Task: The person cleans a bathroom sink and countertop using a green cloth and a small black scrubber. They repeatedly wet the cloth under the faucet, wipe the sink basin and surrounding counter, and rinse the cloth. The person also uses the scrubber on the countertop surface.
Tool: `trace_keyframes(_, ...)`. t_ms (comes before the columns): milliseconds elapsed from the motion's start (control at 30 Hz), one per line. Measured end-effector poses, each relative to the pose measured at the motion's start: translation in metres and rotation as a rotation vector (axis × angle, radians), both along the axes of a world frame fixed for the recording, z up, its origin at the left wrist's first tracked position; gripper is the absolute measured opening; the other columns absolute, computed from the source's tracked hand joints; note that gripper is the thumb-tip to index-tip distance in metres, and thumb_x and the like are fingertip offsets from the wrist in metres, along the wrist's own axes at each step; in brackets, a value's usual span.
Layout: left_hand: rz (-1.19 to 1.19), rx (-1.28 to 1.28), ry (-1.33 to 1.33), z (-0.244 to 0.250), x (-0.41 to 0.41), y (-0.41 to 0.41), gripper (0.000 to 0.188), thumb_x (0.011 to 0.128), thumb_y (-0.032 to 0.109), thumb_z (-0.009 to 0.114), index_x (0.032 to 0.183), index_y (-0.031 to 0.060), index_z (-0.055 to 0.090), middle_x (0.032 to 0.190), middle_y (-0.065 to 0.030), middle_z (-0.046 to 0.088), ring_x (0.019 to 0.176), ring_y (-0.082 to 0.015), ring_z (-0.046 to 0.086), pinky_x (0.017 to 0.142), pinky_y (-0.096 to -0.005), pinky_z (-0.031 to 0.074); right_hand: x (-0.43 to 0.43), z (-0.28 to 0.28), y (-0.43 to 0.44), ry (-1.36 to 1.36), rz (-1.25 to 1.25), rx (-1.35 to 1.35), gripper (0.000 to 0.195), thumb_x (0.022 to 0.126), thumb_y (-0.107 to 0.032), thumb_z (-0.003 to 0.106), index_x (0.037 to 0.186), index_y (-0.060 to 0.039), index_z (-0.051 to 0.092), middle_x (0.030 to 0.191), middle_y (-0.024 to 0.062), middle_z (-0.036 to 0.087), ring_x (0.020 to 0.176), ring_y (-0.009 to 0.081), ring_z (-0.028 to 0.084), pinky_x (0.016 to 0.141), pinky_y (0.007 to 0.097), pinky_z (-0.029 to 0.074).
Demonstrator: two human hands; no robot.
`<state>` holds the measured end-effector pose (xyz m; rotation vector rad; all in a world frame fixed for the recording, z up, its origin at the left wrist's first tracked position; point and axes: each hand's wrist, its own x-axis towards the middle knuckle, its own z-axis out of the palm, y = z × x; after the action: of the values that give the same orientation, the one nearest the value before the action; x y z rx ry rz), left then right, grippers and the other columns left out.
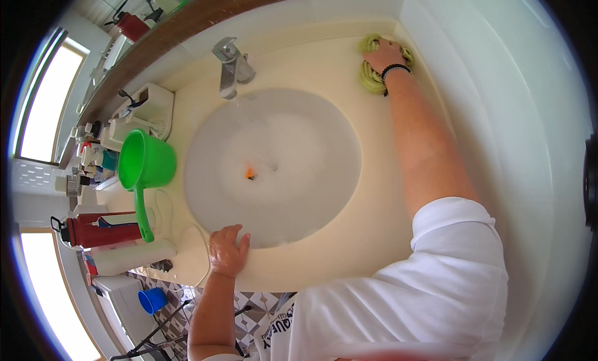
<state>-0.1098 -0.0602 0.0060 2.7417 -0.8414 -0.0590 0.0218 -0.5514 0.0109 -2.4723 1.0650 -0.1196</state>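
Note:
My right hand [386, 58] presses a crumpled lime-green cloth [372, 81] onto the cream countertop [322, 263], close to its far right corner by the wall. My left hand [229, 251] looks wet and rests at the front rim of the oval basin, fingers slightly spread, holding nothing. Cloudy whitish water covers the basin [280, 216] floor. A small orange thing [250, 173] shows near the middle of it, too blurred to name. Behind the basin stands a chrome mixer tap [233, 67], from which a thin stream of water seems to fall.
Left of the basin sits a green plastic dipper [161, 162], its handle towards me. Beside it are a red bottle [105, 230], a white cylindrical container [131, 257], several toiletries and a white holder [161, 109]. A pale cable [208, 263] crosses the counter. A blue bucket [153, 300] is below.

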Motion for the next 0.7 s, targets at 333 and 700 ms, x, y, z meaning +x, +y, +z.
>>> trace_keyframes(333,0.003,0.028,-0.019,-0.002,0.004,-0.003,0.02,0.068,0.02,0.06,0.082,0.0053,0.059,0.079,-0.0105,0.06,0.075,-0.0271,0.056,0.072,-0.0382,0.04,0.023,-0.004,-0.014,-0.297,0.404,-0.005,0.048,0.067,-0.024,0.057,0.111,-0.0059,0.049,0.114,0.0206,0.044,0.106,0.0322,0.043,0.089,0.0365,0.037)
trace_keyframes(700,-0.006,0.052,-0.013,-0.003,0.004,0.004,0.018,0.067,0.019,0.059,0.081,0.0069,0.06,0.079,-0.0094,0.061,0.074,-0.0262,0.057,0.072,-0.0388,0.041,0.021,0.028,-0.024,-0.296,0.051,-0.348,0.04,0.072,-0.016,0.053,0.112,-0.0108,0.047,0.11,0.0187,0.042,0.101,0.0331,0.045,0.086,0.0388,0.04)
